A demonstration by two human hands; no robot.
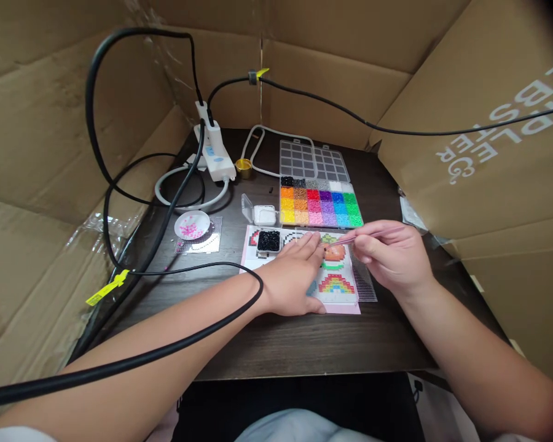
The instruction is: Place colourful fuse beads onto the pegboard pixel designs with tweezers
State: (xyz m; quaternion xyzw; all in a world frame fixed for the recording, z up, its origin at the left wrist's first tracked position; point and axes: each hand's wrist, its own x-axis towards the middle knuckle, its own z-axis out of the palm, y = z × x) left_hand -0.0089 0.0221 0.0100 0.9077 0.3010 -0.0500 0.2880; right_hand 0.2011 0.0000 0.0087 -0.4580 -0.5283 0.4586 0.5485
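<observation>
My left hand (295, 273) lies flat, fingers stretched out, on a pattern sheet (341, 282) with bead pictures, among them a rainbow (335, 284). My right hand (394, 255) is closed in a pinch on pink tweezers (364, 238). The tweezer tip meets an orange bead figure (335, 252) just beyond my left fingertips. A small tray of black beads (268, 240) sits on the sheet, left of my left hand. Behind it stands an open sorting box of coloured beads (320, 205) with its clear lid (312, 161) folded back.
A white dish of pink beads (192, 225) rests on a pegboard at the left. A small clear case (259, 213), a gold cap (243, 166), a white power strip (214, 150) and black cables (133, 270) lie on the dark table (304, 344). Cardboard walls (488, 178) surround it.
</observation>
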